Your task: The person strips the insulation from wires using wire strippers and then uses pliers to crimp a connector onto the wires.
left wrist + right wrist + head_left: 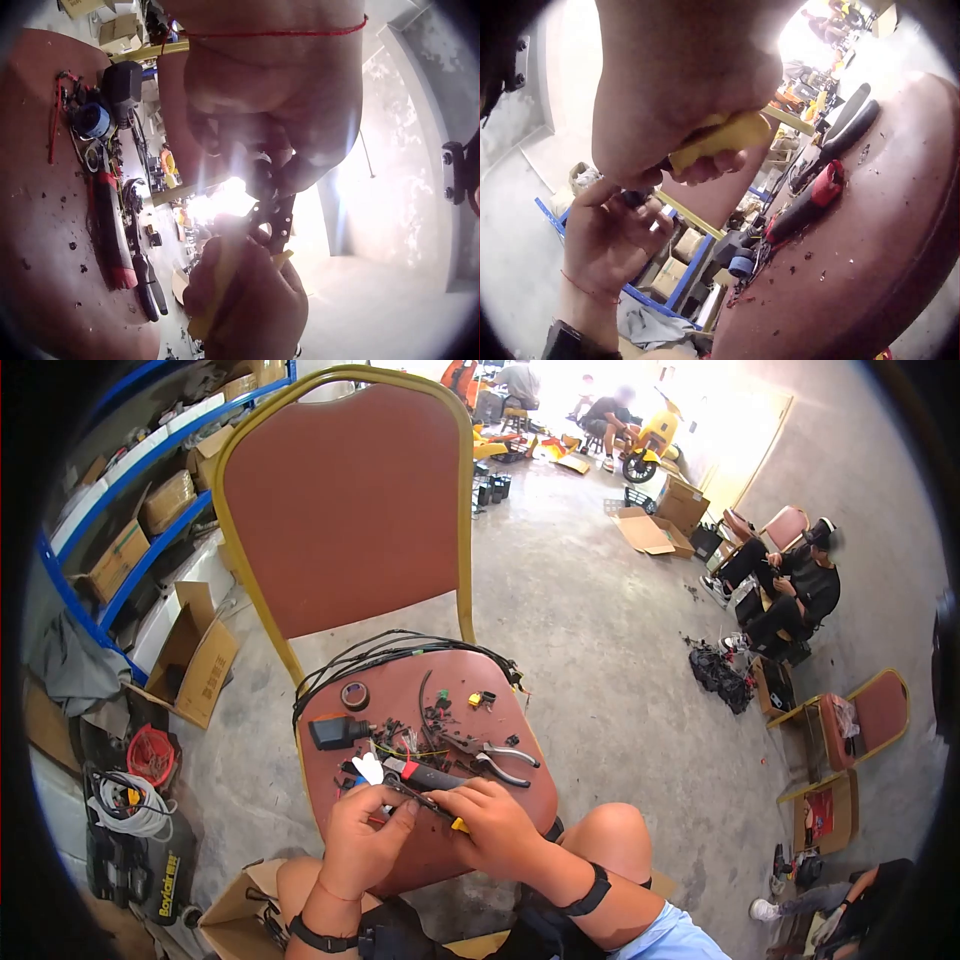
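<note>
Over the near part of a chair's red seat (528, 808), both hands meet. My right hand (500, 830) grips a wire stripper with yellow handles (727, 142); its dark, holed head (283, 221) points at the left hand. Between thumb and fingers, my left hand (365, 835) pinches a small black piece (260, 176), right at the tool's head. Fingers partly hide that piece, and I cannot tell its kind. Just beyond the hands lie a red-and-black tool handle (430, 775) and grey-handled pliers (508, 762).
Scraps of wire, a tape roll (355, 695) and a black plug-like block (338, 733) lie on the seat. Black cables (400, 642) curve along its back edge. Blue shelving (120, 575) stands left, with an open carton (205, 660) beside it. Seated people (800, 580) are at right.
</note>
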The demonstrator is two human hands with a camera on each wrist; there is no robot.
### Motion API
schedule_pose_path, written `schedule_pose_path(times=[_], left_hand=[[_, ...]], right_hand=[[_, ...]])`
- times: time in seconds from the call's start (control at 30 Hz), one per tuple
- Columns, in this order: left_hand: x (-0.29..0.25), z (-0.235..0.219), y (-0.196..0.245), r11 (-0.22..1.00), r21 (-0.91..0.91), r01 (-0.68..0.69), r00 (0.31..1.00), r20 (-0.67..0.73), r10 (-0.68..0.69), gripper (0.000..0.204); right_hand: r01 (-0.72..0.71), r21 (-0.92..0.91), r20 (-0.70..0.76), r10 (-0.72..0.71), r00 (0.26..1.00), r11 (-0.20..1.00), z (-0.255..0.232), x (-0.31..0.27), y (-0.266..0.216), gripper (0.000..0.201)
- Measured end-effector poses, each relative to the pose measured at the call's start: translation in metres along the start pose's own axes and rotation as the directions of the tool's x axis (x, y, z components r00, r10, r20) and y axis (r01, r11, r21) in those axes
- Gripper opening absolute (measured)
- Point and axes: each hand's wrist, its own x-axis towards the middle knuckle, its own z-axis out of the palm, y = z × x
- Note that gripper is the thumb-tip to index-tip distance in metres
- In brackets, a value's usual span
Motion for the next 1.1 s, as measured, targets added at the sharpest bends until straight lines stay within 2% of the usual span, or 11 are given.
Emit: schedule_pose_path(times=[0.07, 0.17, 0.3, 0.4, 0.5, 0.6, 0.7, 0.8, 0.9, 1.1], left_hand=[[-0.001, 0.004, -0.001, 0.999, -0.034, -0.007, 1.000, -0.019, 0.007, 0.008], [0.001, 0.010, -0.003, 0.994, 0.045, -0.099, 0.992, -0.076, 0.102, 0.008], [0.004, 0.012, -0.007, 0.996, 0.053, -0.072, 0.997, -0.018, 0.074, 0.007], [0.005, 0.014, -0.002, 0.996, 0.026, -0.085, 0.996, -0.028, 0.085, 0.007], [0.006, 0.015, -0.004, 0.997, 0.024, -0.076, 0.997, -0.033, 0.077, 0.007], [0.007, 0.016, -0.008, 0.995, 0.056, -0.087, 0.996, -0.022, 0.089, 0.008], [0.006, 0.018, -0.011, 0.997, 0.045, -0.062, 0.998, -0.020, 0.063, 0.009], [0.007, 0.019, -0.015, 0.989, 0.109, -0.101, 0.994, -0.030, 0.105, 0.009], [0.006, 0.019, -0.010, 0.990, 0.124, -0.062, 0.997, -0.034, 0.066, 0.009], [0.005, 0.016, -0.010, 0.960, 0.262, -0.098, 0.995, 0.036, 0.092, 0.008]], right_hand=[[-0.064, -0.003, 0.026, 0.064, 0.998, 0.998, -0.001, -0.002, -0.003, 0.051], [-0.108, -0.022, 0.041, 0.109, 0.993, 0.994, -0.002, -0.005, -0.002, 0.052], [-0.164, -0.008, 0.076, 0.164, 0.983, 0.986, -0.001, -0.008, 0.000, 0.049], [-0.214, 0.009, 0.093, 0.212, 0.973, 0.977, 0.004, -0.013, 0.002, 0.039], [-0.326, 0.058, 0.103, 0.319, 0.942, 0.943, 0.003, -0.013, -0.007, 0.038], [-0.390, 0.107, 0.148, 0.373, 0.916, 0.914, 0.000, -0.013, -0.009, 0.050], [-0.340, 0.067, 0.124, 0.330, 0.936, 0.938, 0.004, -0.015, -0.002, 0.052], [-0.272, -0.087, 0.086, 0.279, 0.957, 0.958, -0.002, -0.009, -0.001, 0.039], [-0.233, -0.147, 0.038, 0.241, 0.970, 0.961, -0.001, -0.011, 0.001, 0.043], [-0.274, -0.068, 0.073, 0.279, 0.958, 0.959, 0.011, -0.021, 0.006, 0.049]])
